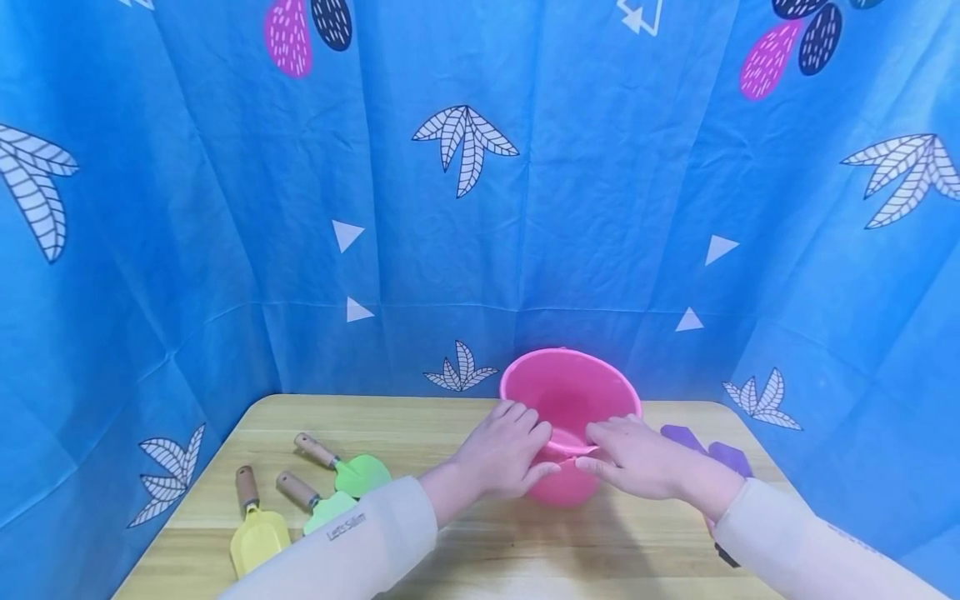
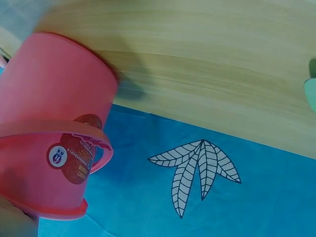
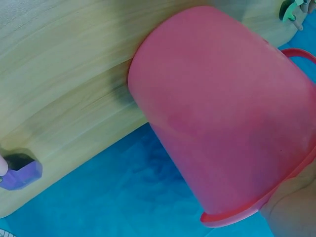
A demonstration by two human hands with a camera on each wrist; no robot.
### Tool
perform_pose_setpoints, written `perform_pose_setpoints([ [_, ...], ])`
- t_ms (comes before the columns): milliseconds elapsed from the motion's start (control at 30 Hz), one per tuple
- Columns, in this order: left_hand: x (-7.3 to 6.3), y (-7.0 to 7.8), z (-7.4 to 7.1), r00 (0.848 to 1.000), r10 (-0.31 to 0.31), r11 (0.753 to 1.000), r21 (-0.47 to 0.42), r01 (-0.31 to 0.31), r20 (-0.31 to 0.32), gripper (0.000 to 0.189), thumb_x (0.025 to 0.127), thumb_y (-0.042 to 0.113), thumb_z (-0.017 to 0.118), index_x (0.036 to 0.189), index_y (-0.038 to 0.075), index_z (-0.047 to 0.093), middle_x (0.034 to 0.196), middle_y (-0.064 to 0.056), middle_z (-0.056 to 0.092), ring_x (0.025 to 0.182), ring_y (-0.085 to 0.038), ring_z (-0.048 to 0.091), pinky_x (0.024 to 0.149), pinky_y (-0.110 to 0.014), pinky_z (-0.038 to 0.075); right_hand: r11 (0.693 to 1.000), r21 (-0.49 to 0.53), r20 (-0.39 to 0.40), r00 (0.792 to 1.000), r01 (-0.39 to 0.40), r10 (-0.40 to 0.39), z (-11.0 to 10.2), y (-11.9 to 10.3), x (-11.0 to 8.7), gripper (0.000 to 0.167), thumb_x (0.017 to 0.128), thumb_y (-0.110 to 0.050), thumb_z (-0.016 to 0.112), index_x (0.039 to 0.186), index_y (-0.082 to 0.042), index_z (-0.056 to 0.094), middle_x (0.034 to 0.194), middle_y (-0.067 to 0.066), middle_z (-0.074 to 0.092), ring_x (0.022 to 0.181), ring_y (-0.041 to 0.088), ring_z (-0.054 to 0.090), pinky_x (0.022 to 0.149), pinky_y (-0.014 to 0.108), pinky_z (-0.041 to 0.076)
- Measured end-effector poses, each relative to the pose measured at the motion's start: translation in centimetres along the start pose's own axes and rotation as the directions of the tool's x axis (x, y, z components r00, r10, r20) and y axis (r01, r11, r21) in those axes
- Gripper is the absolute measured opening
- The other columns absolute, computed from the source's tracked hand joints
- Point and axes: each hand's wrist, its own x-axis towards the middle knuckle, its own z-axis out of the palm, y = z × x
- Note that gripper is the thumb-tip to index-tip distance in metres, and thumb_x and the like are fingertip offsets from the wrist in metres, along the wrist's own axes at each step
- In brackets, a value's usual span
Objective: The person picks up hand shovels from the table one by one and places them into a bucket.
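A pink bucket (image 1: 564,493) stands at the back of the wooden table, its wide mouth facing up and toward me. My left hand (image 1: 504,447) grips the near rim on the left, fingers hooked over the edge and thumb outside. Beside it, my right hand (image 1: 643,458) holds the same rim on the right in a like way. In the left wrist view the bucket's handle (image 2: 49,127) lies across its side, next to a red-brown label (image 2: 74,160). The right wrist view shows the bucket's plain wall (image 3: 222,108) with my fingers at the rim.
To the left lie a yellow shovel (image 1: 258,537), a pale green one (image 1: 330,507) and a bright green one (image 1: 362,475), all with wooden handles. Purple pieces (image 1: 727,457) lie at the right, partly behind my right arm. Blue patterned cloth (image 1: 450,250) hangs around the table.
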Motion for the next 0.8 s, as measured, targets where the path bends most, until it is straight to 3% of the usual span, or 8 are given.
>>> perform_pose_setpoints([
  [233, -0.5, 0.0, -0.1, 1.000, -0.003, 1.000, -0.013, 0.003, -0.016, 0.042, 0.101, 0.058, 0.041, 0.105, 0.020, 0.056, 0.092, 0.004, 0.050, 0.093, -0.014, 0.046, 0.093, -0.035, 0.041, 0.999, -0.009, -0.013, 0.999, 0.036, -0.037, -0.2, -0.6, 0.0, 0.029, 0.101, -0.056, 0.047, 0.091, -0.029, 0.052, 0.075, -0.018, 0.045, 0.077, 0.004, 0.046, 0.080, 0.041, 0.041],
  [500, -1.0, 0.0, -0.3, 1.000, -0.012, 0.999, -0.032, 0.011, -0.025, 0.039, 0.099, 0.057, 0.047, 0.102, 0.019, 0.056, 0.091, 0.004, 0.049, 0.092, -0.014, 0.045, 0.091, -0.035, 0.041, 1.000, -0.011, -0.012, 1.000, 0.022, -0.023, 0.2, -1.0, 0.1, 0.027, 0.100, -0.055, 0.050, 0.090, -0.030, 0.052, 0.074, -0.019, 0.046, 0.078, 0.003, 0.047, 0.081, 0.040, 0.042],
  [800, -1.6, 0.1, -0.5, 1.000, -0.014, 1.000, -0.012, 0.014, -0.025, 0.039, 0.099, 0.057, 0.046, 0.101, 0.019, 0.056, 0.090, 0.004, 0.050, 0.091, -0.015, 0.046, 0.091, -0.035, 0.040, 0.999, -0.016, -0.021, 0.999, 0.042, -0.042, 0.4, -1.2, 0.1, 0.037, 0.099, -0.063, 0.042, 0.089, -0.029, 0.051, 0.073, -0.017, 0.044, 0.074, 0.003, 0.046, 0.077, 0.037, 0.041],
])
